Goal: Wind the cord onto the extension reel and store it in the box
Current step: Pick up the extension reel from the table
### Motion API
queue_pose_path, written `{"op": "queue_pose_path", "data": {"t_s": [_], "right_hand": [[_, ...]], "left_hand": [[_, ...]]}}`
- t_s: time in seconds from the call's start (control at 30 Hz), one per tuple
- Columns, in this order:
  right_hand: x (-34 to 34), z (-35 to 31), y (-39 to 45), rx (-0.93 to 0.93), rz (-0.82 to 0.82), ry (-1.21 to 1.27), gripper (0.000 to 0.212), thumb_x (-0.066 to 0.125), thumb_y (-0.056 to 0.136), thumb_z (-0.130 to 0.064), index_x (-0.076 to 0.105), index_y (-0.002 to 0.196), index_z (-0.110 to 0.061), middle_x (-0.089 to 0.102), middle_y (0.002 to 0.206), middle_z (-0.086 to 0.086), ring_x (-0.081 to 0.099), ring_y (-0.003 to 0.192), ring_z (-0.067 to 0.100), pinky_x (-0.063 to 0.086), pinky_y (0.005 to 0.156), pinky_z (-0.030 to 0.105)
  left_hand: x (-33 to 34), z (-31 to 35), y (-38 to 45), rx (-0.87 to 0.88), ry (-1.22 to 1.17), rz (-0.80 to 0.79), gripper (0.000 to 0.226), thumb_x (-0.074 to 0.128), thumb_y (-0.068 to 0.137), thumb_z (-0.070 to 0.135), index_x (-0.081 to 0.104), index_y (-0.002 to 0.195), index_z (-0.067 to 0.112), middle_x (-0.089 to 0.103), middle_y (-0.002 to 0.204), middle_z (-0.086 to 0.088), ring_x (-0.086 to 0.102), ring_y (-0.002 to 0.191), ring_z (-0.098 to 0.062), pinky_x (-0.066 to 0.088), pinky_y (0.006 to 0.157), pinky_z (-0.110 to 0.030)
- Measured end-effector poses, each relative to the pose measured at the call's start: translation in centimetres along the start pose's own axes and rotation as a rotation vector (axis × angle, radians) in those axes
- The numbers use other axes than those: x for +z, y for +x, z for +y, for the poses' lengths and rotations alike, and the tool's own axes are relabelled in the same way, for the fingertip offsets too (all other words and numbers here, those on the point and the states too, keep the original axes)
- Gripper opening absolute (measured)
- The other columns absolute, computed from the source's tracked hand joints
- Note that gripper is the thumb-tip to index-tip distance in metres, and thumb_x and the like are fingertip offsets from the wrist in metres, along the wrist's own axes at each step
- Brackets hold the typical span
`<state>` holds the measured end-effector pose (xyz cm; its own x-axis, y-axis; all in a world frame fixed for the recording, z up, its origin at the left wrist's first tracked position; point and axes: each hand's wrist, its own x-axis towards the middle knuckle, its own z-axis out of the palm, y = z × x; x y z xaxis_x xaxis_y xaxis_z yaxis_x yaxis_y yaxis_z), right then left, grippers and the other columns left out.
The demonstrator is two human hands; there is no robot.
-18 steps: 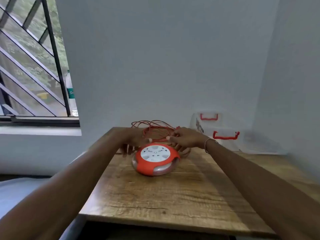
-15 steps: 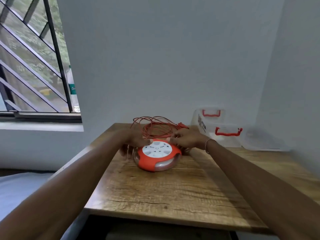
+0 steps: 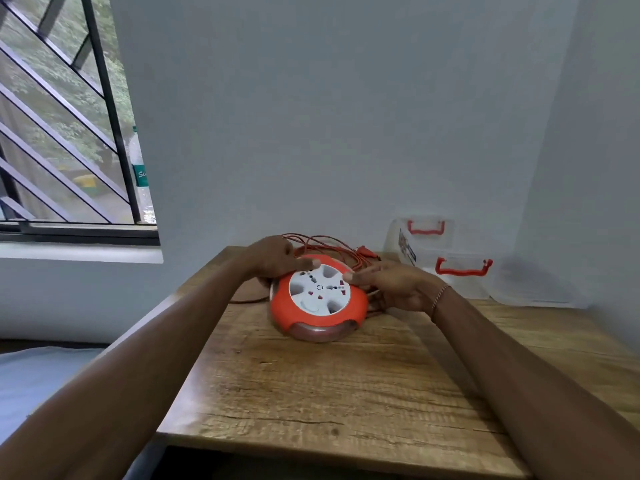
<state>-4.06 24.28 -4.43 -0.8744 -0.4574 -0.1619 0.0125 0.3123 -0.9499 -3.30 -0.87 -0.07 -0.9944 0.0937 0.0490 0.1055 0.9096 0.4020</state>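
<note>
A round orange extension reel (image 3: 317,299) with a white socket face sits tilted on the wooden table (image 3: 346,393). Loose orange cord (image 3: 325,244) lies in loops behind it, with its plug end at the right. My left hand (image 3: 277,259) grips the reel's far left rim, thumb on the orange edge. On the reel's right side my right hand (image 3: 394,285) holds the rim, thumb on the white face. A clear plastic box (image 3: 446,268) with red handles stands at the back right, against the wall.
The table's left edge drops off toward a window sill with a plastic bottle (image 3: 140,174) behind the bars. Walls close in behind and at the right. Bare wood lies in front of the reel.
The reel has been lifted at its far side and now tilts toward me. Both hands have shifted onto its rim, and my view has moved closer.
</note>
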Motion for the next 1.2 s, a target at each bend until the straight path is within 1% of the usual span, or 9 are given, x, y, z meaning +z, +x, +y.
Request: {"op": "queue_pose_path", "data": {"t_s": [0.07, 0.17, 0.3, 0.4, 0.57, 0.67, 0.8, 1.07, 1.2], "right_hand": [[-0.2, -0.1, -0.4, 0.008, -0.053, 0.057, 0.043, 0.079, 0.078, -0.029, 0.068, 0.108, 0.000, 0.070, 0.103, 0.017, 0.066, 0.087, 0.023, 0.053, 0.091, 0.046], [-0.2, -0.9, -0.7, -0.057, -0.067, 0.049, 0.040, 0.081, 0.076, -0.024, 0.066, 0.106, -0.002, 0.069, 0.109, 0.020, 0.065, 0.091, 0.029, 0.051, 0.094, 0.047], [-0.5, -2.9, -1.0, -0.179, -0.004, 0.103, 0.041, 0.078, 0.080, -0.019, 0.059, 0.113, -0.005, 0.067, 0.109, 0.024, 0.067, 0.091, 0.032, 0.055, 0.083, 0.041], [-0.9, -4.7, -1.3, -0.252, 0.037, 0.152, 0.036, 0.078, 0.079, -0.018, 0.061, 0.108, -0.008, 0.065, 0.104, 0.029, 0.066, 0.090, 0.035, 0.052, 0.089, 0.047], [-1.5, -8.0, -1.4, -0.345, 0.135, 0.246, 0.031, 0.075, 0.081, -0.012, 0.058, 0.107, -0.005, 0.065, 0.093, 0.023, 0.068, 0.086, 0.035, 0.053, 0.091, 0.048], [-1.8, -9.8, -1.8, -0.381, 0.176, 0.331, 0.038, 0.073, 0.082, -0.009, 0.057, 0.115, 0.001, 0.067, 0.100, 0.023, 0.068, 0.090, 0.037, 0.055, 0.088, 0.046], [-2.9, -11.0, -2.3, -0.394, 0.166, 0.375, 0.042, 0.072, 0.082, -0.008, 0.054, 0.117, 0.006, 0.067, 0.109, 0.025, 0.067, 0.097, 0.040, 0.056, 0.085, 0.043], [-5.7, -12.2, -5.2, -0.377, 0.228, -0.102, 0.045, 0.074, 0.083, -0.027, 0.057, 0.118, -0.005, 0.073, 0.099, 0.017, 0.070, 0.095, 0.026, 0.055, 0.089, 0.041], [-6.5, -13.1, -5.5, -0.569, 0.670, -0.505, 0.062, 0.083, 0.067, -0.043, 0.055, 0.117, -0.021, 0.066, 0.107, -0.007, 0.067, 0.087, 0.010, 0.058, 0.074, 0.033]], "left_hand": [[-0.5, 0.3, 0.5, 0.075, 0.016, 0.135, 0.062, 0.073, 0.072, 0.076, 0.061, 0.078, 0.016, 0.072, 0.087, -0.006, 0.070, 0.087, -0.026, 0.050, 0.068, -0.032], [-2.1, 1.5, 1.3, 0.191, -0.004, 0.272, 0.064, 0.075, 0.049, 0.084, 0.066, 0.078, 0.027, 0.066, 0.081, 0.008, 0.063, 0.079, -0.013, 0.051, 0.073, -0.034], [-3.9, 2.9, 2.0, 0.323, -0.125, 0.478, 0.051, 0.082, 0.066, 0.069, 0.071, 0.087, 0.024, 0.067, 0.080, 0.009, 0.063, 0.076, -0.009, 0.053, 0.073, -0.035], [-4.6, 3.1, 2.6, 0.325, -0.329, 0.617, 0.049, 0.073, 0.080, 0.066, 0.068, 0.091, 0.019, 0.069, 0.084, 0.006, 0.064, 0.078, -0.009, 0.050, 0.068, -0.031], [-5.1, 3.5, 3.2, 0.274, -0.598, 0.667, 0.057, 0.058, 0.093, 0.065, 0.064, 0.095, 0.008, 0.069, 0.086, -0.004, 0.064, 0.076, -0.020, 0.049, 0.066, -0.031], [-5.1, 3.8, 3.3, 0.283, -0.732, 0.671, 0.055, 0.053, 0.098, 0.061, 0.064, 0.101, 0.007, 0.072, 0.093, -0.013, 0.072, 0.086, -0.030, 0.058, 0.070, -0.040], [-4.6, 5.1, 3.4, 0.313, -0.816, 0.645, 0.059, 0.041, 0.102, 0.060, 0.063, 0.108, 0.006, 0.075, 0.091, -0.011, 0.076, 0.080, -0.027, 0.060, 0.059, -0.029], [-3.2, 8.0, 3.8, 0.331, -0.886, 0.802, 0.045, 0.038, 0.106, 0.053, 0.059, 0.113, 0.014, 0.070, 0.099, -0.001, 0.071, 0.086, -0.017, 0.052, 0.062, -0.020], [-3.1, 8.6, 4.2, 0.329, -0.870, 0.854, 0.044, 0.038, 0.107, 0.050, 0.061, 0.106, 0.012, 0.070, 0.092, 0.000, 0.070, 0.084, -0.019, 0.057, 0.069, -0.031]]}}
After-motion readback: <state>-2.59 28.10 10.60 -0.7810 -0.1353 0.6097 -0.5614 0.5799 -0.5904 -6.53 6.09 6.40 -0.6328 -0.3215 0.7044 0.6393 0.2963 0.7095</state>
